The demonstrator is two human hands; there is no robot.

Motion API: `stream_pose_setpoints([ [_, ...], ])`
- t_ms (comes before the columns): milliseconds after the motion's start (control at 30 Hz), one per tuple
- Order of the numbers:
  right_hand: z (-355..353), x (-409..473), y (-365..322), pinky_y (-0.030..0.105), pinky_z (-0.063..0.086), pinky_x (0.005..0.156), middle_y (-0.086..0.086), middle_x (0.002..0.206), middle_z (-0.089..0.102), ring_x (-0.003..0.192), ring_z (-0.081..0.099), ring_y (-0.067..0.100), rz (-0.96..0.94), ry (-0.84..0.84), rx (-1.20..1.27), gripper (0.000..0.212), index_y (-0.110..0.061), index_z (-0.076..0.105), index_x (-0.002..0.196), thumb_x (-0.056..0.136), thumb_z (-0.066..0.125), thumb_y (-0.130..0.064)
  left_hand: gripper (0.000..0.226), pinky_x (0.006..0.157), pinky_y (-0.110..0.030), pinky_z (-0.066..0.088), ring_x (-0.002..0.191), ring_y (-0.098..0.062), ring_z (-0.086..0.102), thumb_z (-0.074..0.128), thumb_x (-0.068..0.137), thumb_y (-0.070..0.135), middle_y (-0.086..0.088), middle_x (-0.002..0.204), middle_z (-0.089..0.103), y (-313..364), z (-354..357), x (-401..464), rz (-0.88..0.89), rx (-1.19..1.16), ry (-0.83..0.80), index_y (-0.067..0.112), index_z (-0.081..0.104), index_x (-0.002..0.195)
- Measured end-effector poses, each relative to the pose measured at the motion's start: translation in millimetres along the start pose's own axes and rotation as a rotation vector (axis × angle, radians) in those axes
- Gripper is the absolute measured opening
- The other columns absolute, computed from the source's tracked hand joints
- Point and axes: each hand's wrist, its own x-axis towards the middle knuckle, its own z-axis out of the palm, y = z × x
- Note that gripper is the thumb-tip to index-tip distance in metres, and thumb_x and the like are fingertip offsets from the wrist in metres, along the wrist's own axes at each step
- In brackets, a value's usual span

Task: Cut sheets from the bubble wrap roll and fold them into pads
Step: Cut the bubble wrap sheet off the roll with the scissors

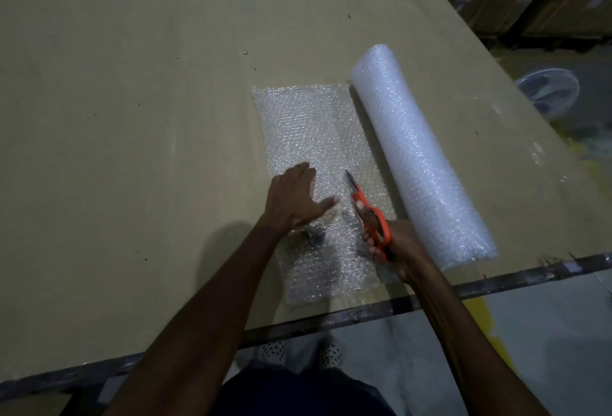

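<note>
Bubble wrap sheet [311,137], unrolled leftward from the roll [420,157] on our table [132,84], long axis running away from us: left hand [294,197] flat upon it, right hand [394,243] nearer the roll gripping orange scissors [367,213] pointing along that axis.

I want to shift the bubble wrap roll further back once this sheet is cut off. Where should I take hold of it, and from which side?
Probably the near end of the bubble wrap roll, from above and the right. It lies flat on the cardboard-covered table, that end closest to the edge, its right side unobstructed. The unrolled sheet and the right hand with the scissors occupy its left.
</note>
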Motion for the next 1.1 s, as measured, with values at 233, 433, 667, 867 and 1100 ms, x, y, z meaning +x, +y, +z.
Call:
stream_pose_setpoints([
  [233,-1,-2,-5,0.02,0.04,0.039,0.009,0.063,0.057,0.043,0.047,0.013,0.015,-0.023,0.038,0.062,-0.007,0.071,0.09,0.059,0.082,-0.059,0.068,0.111,-0.047,0.03,0.14,-0.03,0.035,0.041,0.097,0.059,-0.013,0.152,0.042,-19,-15,50,0.046,0.07,0.111,0.009,0.045,0.143],
  [433,6,9,-16,0.022,0.041,0.043,0.008,0.06,0.062,0.043,0.051,0.013,0.014,0.011,-0.032,0.065,-0.007,0.072,0.079,0.057,0.079,-0.067,0.082,0.123,-0.049,0.002,0.153,-0.025,-0.001,0.021,0.1,0.064,-0.014,0.165,0.002,-39,0,55,0.051,0.129,-0.038,0.005,0.01,0.157],
  [667,5,10,-17,0.019,0.041,0.039,0.009,0.057,0.06,0.04,0.049,0.013,0.042,0.015,-0.027,0.041,-0.012,0.073,0.063,0.073,0.082,-0.05,0.084,0.123,-0.047,0.0,0.153,-0.023,-0.003,0.018,0.099,0.065,-0.012,0.166,0.001,-39,2,55,0.049,0.098,-0.038,0.006,0.008,0.158],
  [867,13,16,-29,0.019,0.044,0.043,0.008,0.058,0.063,0.043,0.052,0.013,0.037,0.047,-0.087,0.053,-0.008,0.072,0.072,0.069,0.08,-0.06,0.084,0.123,-0.046,0.0,0.153,-0.023,-0.003,0.018,0.099,0.065,-0.012,0.166,0.0,-42,4,56,0.057,0.092,-0.031,0.005,0.007,0.158],
  [1100,12,8,-24,0.016,0.042,0.039,0.007,0.059,0.061,0.04,0.05,0.01,0.046,0.038,-0.062,0.047,-0.009,0.071,0.074,0.073,0.077,-0.056,0.086,0.123,-0.045,-0.001,0.153,-0.022,-0.005,0.016,0.098,0.066,-0.012,0.166,-0.001,-43,5,56,0.059,0.083,-0.035,0.005,0.004,0.157],
])
